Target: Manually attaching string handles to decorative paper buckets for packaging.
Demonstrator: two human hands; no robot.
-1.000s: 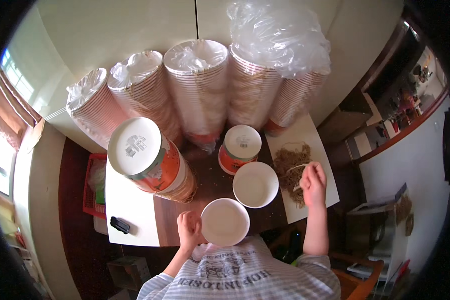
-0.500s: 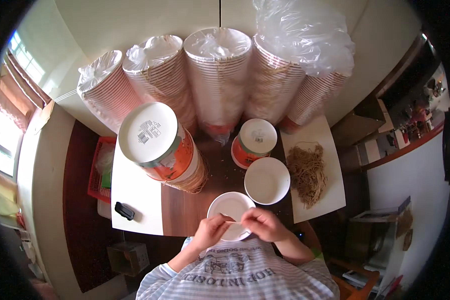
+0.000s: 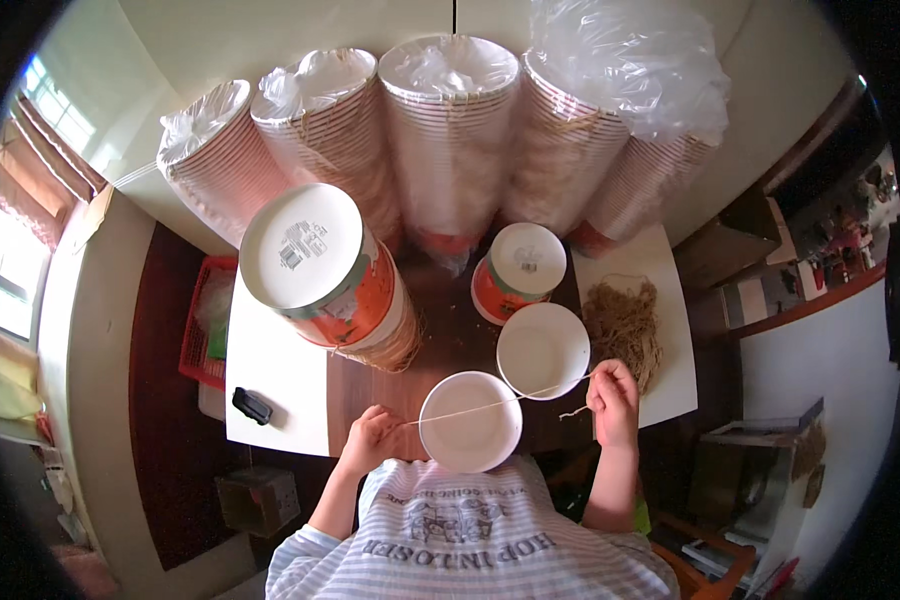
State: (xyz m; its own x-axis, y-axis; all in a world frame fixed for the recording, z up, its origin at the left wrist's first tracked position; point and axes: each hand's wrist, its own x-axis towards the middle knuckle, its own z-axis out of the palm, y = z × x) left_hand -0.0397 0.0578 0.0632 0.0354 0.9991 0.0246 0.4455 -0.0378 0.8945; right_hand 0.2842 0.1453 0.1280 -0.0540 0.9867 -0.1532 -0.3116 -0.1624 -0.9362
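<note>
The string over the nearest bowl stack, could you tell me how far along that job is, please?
Looks done: none of the stacks visibly tied. In hand: left hand and right hand pull one string taut across the nearest bowl stack. Left: no knot shows; a heap of strings waits on the board.

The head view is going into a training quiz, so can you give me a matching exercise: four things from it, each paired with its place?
Things:
1. String
2. Pile of string
3. Small black object
4. Red basket

Places:
A. On the white board at the right
B. Beside the table's left edge
C. Stretched between the left hand and right hand
D. On the white sheet at the left

Pairs: 1-C, 2-A, 3-D, 4-B
</note>
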